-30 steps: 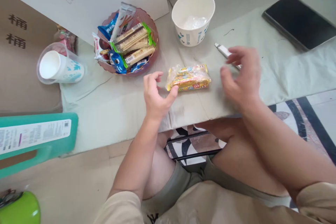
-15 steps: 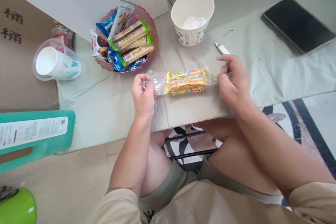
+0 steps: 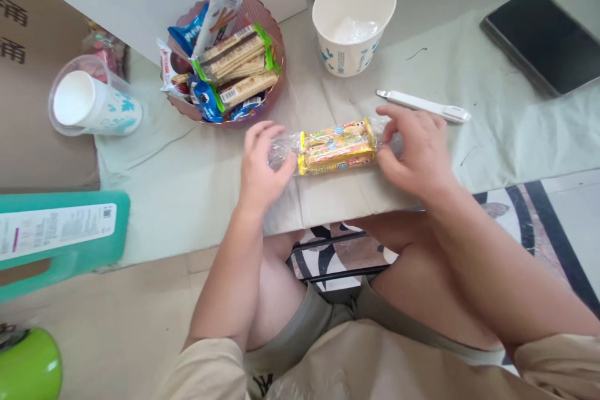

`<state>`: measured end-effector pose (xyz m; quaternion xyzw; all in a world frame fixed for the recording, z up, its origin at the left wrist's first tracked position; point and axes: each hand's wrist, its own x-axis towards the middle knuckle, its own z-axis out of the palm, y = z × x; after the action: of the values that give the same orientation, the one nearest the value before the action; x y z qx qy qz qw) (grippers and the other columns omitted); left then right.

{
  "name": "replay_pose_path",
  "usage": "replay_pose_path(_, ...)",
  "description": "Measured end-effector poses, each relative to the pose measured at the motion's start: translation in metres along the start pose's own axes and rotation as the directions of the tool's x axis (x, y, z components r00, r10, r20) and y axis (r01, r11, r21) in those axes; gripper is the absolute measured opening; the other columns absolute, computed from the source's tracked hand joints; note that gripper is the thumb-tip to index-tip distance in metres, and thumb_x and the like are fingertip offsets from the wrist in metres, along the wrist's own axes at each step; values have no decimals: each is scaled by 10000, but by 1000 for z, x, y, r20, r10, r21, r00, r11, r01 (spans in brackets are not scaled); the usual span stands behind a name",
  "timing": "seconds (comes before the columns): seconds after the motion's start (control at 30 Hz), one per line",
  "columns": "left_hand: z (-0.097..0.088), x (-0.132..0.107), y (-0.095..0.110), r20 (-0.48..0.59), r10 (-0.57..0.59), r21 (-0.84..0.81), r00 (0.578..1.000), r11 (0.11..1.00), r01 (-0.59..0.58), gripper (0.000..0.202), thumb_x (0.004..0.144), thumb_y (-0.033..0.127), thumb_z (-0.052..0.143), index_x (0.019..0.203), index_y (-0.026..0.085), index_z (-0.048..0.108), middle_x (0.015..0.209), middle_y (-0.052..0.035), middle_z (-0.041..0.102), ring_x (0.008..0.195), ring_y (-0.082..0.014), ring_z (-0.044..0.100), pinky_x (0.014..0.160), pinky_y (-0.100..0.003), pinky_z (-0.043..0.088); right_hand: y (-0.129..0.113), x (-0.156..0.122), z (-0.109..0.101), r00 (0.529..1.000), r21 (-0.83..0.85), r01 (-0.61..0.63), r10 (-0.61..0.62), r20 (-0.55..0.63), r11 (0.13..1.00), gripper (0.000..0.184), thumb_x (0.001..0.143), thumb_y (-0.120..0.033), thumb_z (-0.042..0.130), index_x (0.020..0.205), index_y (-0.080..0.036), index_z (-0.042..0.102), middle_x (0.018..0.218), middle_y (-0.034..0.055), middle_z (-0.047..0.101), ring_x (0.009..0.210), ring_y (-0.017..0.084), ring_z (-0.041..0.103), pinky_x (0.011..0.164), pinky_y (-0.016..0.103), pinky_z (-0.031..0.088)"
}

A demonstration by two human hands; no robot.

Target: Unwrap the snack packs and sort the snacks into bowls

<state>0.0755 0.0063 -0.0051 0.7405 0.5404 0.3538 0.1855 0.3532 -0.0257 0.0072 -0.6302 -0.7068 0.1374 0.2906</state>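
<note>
A bundle of yellow snack packets (image 3: 337, 147) in clear plastic wrap lies on the covered table in front of me. My left hand (image 3: 263, 165) is at the wrap's left end, thumb and fingers spread apart around the loose clear film (image 3: 282, 149). At the right end, my right hand (image 3: 415, 147) has its thumb and forefinger apart on either side of the film, close to the packets. Its other fingers are partly hidden. Just beyond that hand lies a white utility knife (image 3: 422, 105).
A pink glass bowl (image 3: 277, 90) of wrapped wafers and snacks stands behind the bundle. Right of it is a white paper tub (image 3: 344, 53) with crumpled clear plastic inside. A black phone (image 3: 544, 37), paper cup (image 3: 112, 109) and green jug (image 3: 122, 225) lie further out.
Both hands have loosened from the pinched film ends, their fingers spreading. My right hand has moved left, closer to the packets, and more of the utility knife shows.
</note>
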Motion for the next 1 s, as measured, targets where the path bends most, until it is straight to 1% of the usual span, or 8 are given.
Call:
replay_pose_path(0.1, 1, 2, 0, 54, -50, 47, 997, 998, 48, 138, 808, 250, 659, 926, 216, 722, 1205, -87, 646, 1151, -247, 650, 1052, -423, 530, 0, 1, 1, 999, -20, -40, 40, 4, 999, 288, 786, -230, 523, 1015, -254, 696, 752, 56, 620, 901, 301, 646, 959, 529, 439)
replay_pose_path(0.23, -5, 2, 5, -10, -74, 36, 997, 997, 74, 77, 842, 250, 619, 836, 221, 691, 1087, -66, 675, 1052, -221, 663, 1000, -415, 554, -1, 1, -4, 996, 87, 40, -33, -82, 995, 52, 754, -243, 530, 770, -260, 576, 786, 63, 629, 865, 277, 629, 893, 480, 472)
replay_pose_path(0.37, -17, -5, 14, -188, 73, -49, 980, 995, -84, 45, 810, 219, 611, 781, 244, 634, 1029, -55, 698, 1120, -245, 670, 1058, -474, 536, -7, -2, -11, 993, 100, 81, -72, -92, 992, 89, 714, -229, 526, 714, -273, 449, 825, 57, 670, 913, 281, 663, 953, 494, 472)
replay_pose_path(0.47, -29, -13, 22, -211, 165, -75, 963, 980, -185, 77, 781, 203, 601, 724, 255, 599, 913, -41, 730, 1016, -243, 714, 940, -456, 589, -14, -8, -19, 992, 53, 79, -73, -106, 995, 71, 718, -222, 536, 742, -275, 495, 722, 29, 654, 742, 250, 643, 914, 500, 455)
replay_pose_path(0.63, -48, -27, 33, -23, 192, -149, 981, 970, -193, 125, 713, 132, 583, 634, 226, 558, 667, -6, 704, 539, -136, 609, 520, -275, 483, -28, -20, -34, 990, 107, 54, -67, 126, 993, 148, 813, -271, 542, 826, -257, 689, 603, 23, 642, 598, 215, 596, 725, 397, 456)
replay_pose_path(0.77, -62, -33, 38, 226, 149, -230, 963, 969, -96, 130, 681, 109, 555, 590, 202, 560, 562, 17, 662, 396, -69, 413, 401, -216, 307, -33, -23, -41, 917, 68, 43, -66, 394, 997, 289, 898, -317, 484, 766, -251, 733, 595, 14, 659, 559, 186, 584, 581, 317, 377)
replay_pose_path(0.9, -72, -33, 39, 595, -69, -110, 800, 980, 166, 162, 723, 169, 559, 617, 201, 677, 474, 33, 602, 411, -82, 430, 432, -211, 329, -28, -26, -40, 877, 0, 56, -49, 478, 998, 304, 918, -322, 489, 770, -276, 750, 609, -4, 668, 541, 174, 567, 541, 293, 338)
replay_pose_path(1.0, -71, -29, 37, 672, -275, 28, 687, 937, 347, 202, 828, 289, 576, 707, 208, 716, 541, 7, 677, 448, -112, 519, 457, -225, 378, -22, -28, -39, 884, -125, 24, 37, 466, 992, 301, 904, -314, 488, 825, -287, 777, 625, 3, 685, 535, 184, 570, 511, 295, 311)
